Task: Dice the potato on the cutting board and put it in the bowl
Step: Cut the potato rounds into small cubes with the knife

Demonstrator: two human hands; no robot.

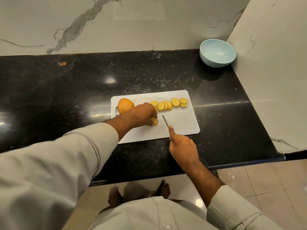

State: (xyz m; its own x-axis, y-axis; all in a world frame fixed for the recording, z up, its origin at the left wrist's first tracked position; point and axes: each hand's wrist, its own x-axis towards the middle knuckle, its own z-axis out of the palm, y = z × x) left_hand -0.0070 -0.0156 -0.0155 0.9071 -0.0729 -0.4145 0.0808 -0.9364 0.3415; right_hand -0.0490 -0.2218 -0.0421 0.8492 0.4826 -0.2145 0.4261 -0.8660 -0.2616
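So the surface here is a glossy black speckled stone countertop (66, 90), butted up against white marble-look walls at the back and on the right. A white rectangular plastic cutting board (182, 123) lies flat on it, right of centre toward the front edge. A pale blue round bowl (217, 53) sits on the counter in the far right corner, well apart from the board. There's also a little orange speck (63, 63) near the back edge on the left.
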